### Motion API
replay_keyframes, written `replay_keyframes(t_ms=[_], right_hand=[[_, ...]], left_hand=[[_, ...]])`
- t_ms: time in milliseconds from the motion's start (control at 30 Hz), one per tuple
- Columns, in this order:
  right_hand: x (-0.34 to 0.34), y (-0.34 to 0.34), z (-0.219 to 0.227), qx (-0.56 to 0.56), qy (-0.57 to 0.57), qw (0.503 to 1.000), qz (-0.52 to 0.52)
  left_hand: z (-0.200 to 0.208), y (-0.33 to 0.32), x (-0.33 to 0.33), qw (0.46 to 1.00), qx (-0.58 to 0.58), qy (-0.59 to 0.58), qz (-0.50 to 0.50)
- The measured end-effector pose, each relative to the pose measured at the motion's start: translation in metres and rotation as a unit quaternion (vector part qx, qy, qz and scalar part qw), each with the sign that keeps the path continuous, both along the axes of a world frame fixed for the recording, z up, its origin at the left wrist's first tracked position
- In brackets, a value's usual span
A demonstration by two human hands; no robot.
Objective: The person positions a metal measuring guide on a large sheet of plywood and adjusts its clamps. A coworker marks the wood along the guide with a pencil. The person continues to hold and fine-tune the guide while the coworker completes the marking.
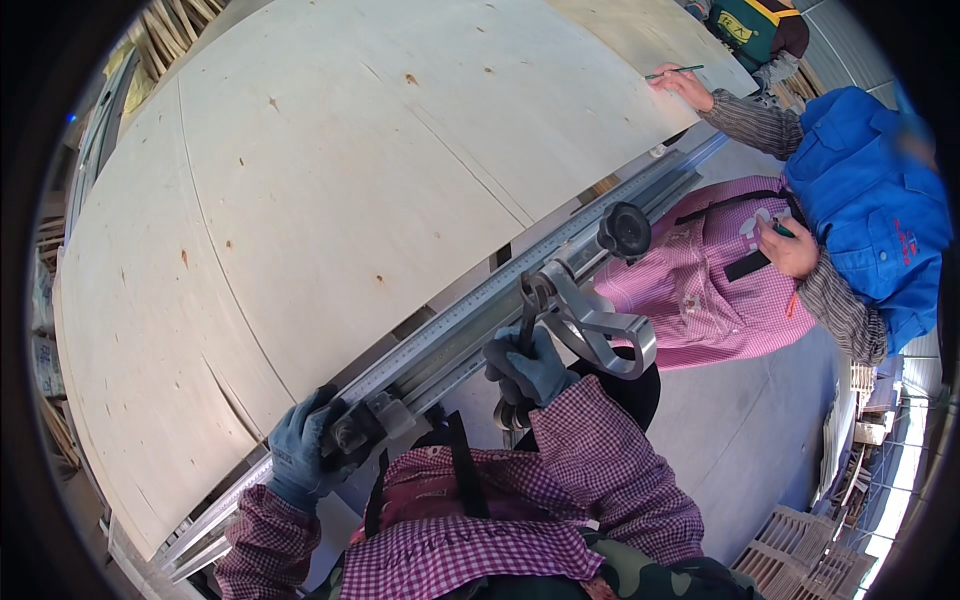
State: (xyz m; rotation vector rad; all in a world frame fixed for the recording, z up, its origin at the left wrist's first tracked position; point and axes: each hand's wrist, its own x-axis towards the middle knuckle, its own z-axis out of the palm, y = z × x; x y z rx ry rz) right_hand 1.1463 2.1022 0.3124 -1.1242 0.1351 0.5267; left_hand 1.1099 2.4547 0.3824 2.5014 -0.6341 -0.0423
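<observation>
My left hand (298,446), in a grey-blue work glove, curls around a black block (354,430) seated on a long metal rail (455,330) with a ruled scale. My right hand (530,366), gloved alike, is closed around a dark upright handle (529,315) beside a curved metal bracket (600,325). Just beyond the bracket, a round black knob (625,231) sits over the rail. A large pale wood sheet (330,200) with knots and cracks lies along the rail's far side. The right fingertips are partly hidden.
At the right, a person in a blue vest (870,190) and pink checked apron rests a hand (684,88) holding a green pencil on the sheet. Another person (755,30) stands farther back. Stacked wood (800,550) is at the lower right; strips (165,40) lie far left.
</observation>
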Motion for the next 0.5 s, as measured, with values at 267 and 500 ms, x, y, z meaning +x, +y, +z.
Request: replay_keyframes(t_ms=[267,500], right_hand=[[-0.001,-0.002,0.003,0.014,0.031,0.999,0.0],[-0.007,-0.006,-0.033,0.159,0.007,0.986,-0.042]], left_hand=[[-0.005,0.002,-0.001,1.0,0.014,0.001,-0.001],[-0.004,0.001,-0.003,1.0,0.014,0.007,0.004]])
